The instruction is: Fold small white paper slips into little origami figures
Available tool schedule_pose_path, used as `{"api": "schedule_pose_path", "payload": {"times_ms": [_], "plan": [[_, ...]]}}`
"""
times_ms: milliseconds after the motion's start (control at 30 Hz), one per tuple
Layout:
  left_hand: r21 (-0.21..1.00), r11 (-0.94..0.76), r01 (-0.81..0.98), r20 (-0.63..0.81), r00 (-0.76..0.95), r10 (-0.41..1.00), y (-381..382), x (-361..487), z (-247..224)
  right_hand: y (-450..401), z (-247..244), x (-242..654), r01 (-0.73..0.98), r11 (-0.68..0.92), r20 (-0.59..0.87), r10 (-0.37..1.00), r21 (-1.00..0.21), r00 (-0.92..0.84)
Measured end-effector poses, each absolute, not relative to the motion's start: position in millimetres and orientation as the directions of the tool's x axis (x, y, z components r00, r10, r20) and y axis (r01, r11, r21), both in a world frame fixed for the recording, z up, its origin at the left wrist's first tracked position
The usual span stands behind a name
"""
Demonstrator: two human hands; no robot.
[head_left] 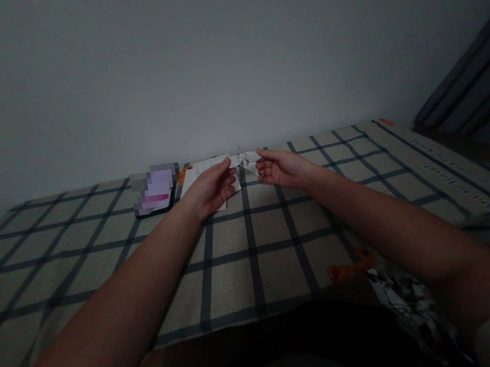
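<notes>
A crumpled, twisted piece of white paper (245,159) is stretched between my two hands above the far part of the table. My left hand (216,187) pinches its left end between thumb and fingers. The right end is pinched by my right hand (282,167), with its other fingers curled below. Under and behind my left hand lie flat white paper sheets (189,182), partly covered by it. Left of these sheets a phone (155,189) with a lit screen rests, part of it blurred out.
A checked tablecloth (273,264) in beige and dark blue covers the table, which meets a grey wall (228,59). Dark striped fabric (475,81) hangs at the right. Crumpled black-and-white material (409,300) sits below the front edge, near my right forearm.
</notes>
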State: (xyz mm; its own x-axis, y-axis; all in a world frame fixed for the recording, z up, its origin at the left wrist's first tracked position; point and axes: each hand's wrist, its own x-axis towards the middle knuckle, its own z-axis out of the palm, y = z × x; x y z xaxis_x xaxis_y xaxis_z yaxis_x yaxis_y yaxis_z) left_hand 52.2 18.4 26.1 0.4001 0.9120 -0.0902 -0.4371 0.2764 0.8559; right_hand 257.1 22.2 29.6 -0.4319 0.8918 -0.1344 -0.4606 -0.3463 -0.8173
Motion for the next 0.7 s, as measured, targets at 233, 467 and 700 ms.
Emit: {"api": "schedule_pose_path", "payload": {"times_ms": [233, 467, 700], "plan": [[0.851, 0.290, -0.437, -0.102, 0.405, 0.909, 17.7, 53.1, 25.7, 21.2, 29.2, 254.4, -0.489, -0.301, -0.084, 0.905, -0.819, -0.416], [0.910, 0.246, -0.333, -0.120, 0.357, 0.927, 19.2, 53.9, 22.1, 27.5, 19.5, 254.4, -0.410, -0.260, -0.076, 0.907, -0.874, -0.414], [0.930, 0.199, -0.308, -0.115, 0.272, 0.955, 23.6, 54.0, 19.8, 26.6, 18.3, 252.4, -0.335, -0.169, -0.030, 0.923, -0.927, -0.383]]}}
